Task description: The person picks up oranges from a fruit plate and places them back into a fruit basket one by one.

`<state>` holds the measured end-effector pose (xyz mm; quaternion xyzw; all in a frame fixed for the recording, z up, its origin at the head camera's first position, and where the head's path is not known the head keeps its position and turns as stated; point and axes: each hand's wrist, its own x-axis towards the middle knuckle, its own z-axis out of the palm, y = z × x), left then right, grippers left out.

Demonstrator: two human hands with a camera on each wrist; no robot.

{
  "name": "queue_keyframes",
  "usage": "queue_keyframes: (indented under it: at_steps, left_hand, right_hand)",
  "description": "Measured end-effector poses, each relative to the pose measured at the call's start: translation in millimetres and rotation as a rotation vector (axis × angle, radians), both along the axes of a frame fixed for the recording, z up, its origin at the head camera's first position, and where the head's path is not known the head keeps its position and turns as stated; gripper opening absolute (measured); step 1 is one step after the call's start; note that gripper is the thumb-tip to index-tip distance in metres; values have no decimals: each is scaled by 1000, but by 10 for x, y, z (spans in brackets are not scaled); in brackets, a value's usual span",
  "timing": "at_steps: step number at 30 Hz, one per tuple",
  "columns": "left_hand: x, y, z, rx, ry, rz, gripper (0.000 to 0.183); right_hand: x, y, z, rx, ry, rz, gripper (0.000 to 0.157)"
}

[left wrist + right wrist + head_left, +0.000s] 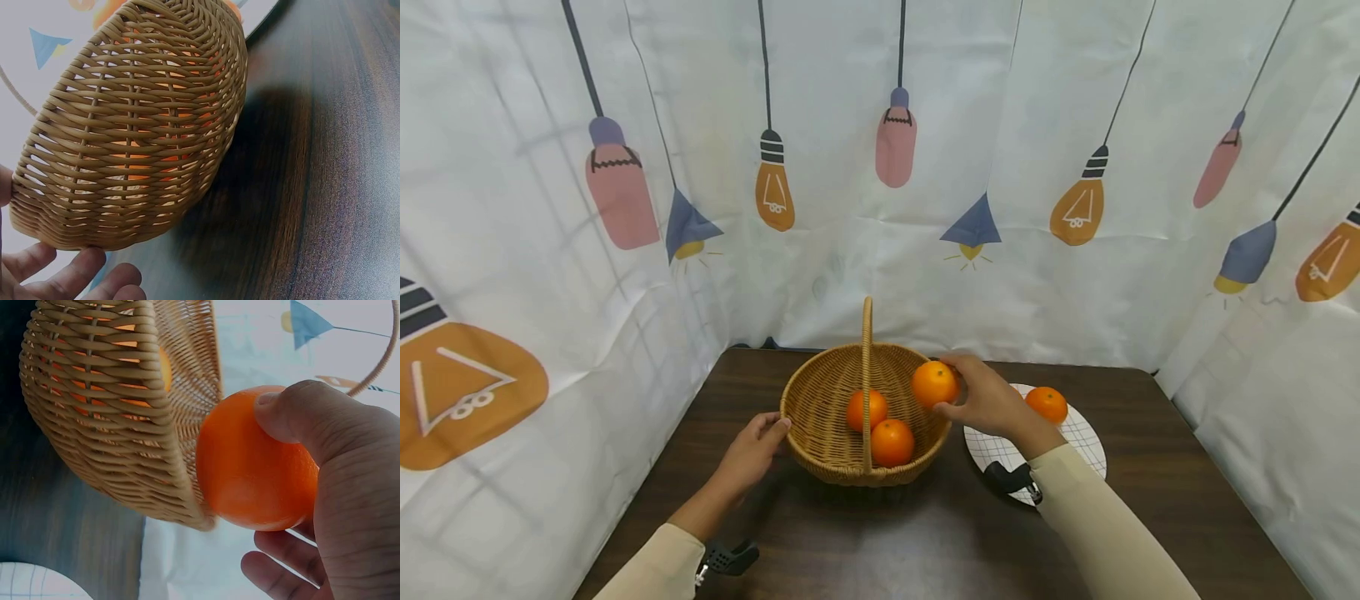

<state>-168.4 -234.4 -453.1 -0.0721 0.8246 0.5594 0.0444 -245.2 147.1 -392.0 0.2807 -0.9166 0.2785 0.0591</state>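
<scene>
A wicker basket (pixel 811 400) with a tall arched handle stands on the dark table. My left hand (pixel 751 454) grips its left rim, thumb at the rim and fingers against the outer weave (pixel 125 144). Two oranges, a rear one (pixel 854 410) and a front one (pixel 892 443), lie inside, partly behind the handle. Over the basket's right rim, my right hand (pixel 983 398) holds another orange (pixel 935 384) between thumb and fingers. In the right wrist view this orange (pixel 250 469) overlaps the rim, and part of it is hidden by the hand.
To the right of the basket sits a white plate (pixel 1086 443) with a grid pattern, partly covered by the right forearm. One orange (pixel 1047 405) rests on it. A white curtain (pixel 850 275) printed with lamps hangs behind the wooden table (pixel 880 550) and along its sides.
</scene>
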Motion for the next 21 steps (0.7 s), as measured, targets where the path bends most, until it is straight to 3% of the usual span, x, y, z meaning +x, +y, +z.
queue_keyframes:
  at_steps: [9,14,21]
  left_hand:
    - [2,-11,-19,3,0,-2,66]
    - [2,-18,-32,4,-4,2,75]
    - [4,-24,-46,-7,-7,2,75]
  right_hand:
    - [19,-117,-61,8,-54,-17,78]
    - [18,-164,-87,47,-44,-32,78]
    - [-8,-204,-141,82,-26,-26,78]
